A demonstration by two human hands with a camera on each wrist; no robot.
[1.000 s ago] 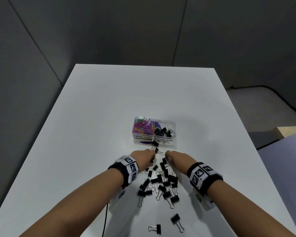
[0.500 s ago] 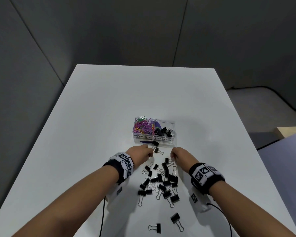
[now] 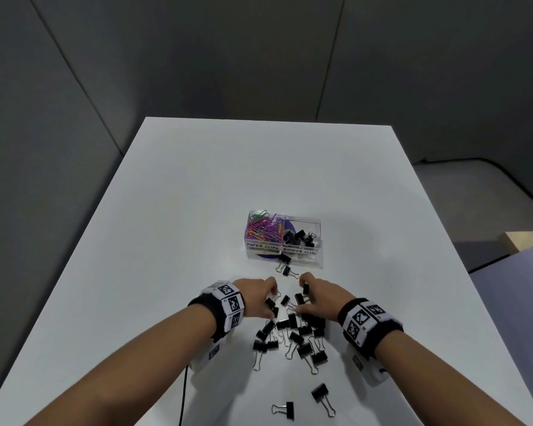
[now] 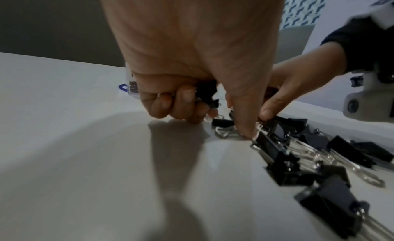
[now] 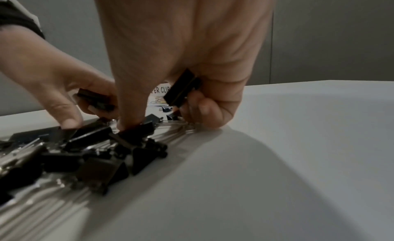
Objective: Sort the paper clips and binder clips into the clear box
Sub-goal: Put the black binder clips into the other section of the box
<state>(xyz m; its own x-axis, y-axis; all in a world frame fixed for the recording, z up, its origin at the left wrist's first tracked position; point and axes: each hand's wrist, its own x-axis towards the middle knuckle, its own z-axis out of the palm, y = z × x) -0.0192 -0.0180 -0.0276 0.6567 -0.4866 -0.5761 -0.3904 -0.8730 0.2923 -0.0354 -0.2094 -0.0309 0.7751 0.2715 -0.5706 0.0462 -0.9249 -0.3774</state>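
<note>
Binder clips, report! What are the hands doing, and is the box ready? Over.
Left hand and right hand each grip binder clips at the pile. Clear box open, binder side part filled. Two stray clips lie before it.

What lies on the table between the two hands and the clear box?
In the head view, two black binder clips lie on the white table between the hands and the clear box; otherwise that stretch is bare.

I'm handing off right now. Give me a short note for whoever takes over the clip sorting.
Left hand: curled round binder clips at the pile's edge.
Right hand: also grips a binder clip, thumb on the pile.
Clear box: paper clips in the left half, a few binder clips in the right.
Left: loose pile, two clips by the box, two strays nearer you.
</note>
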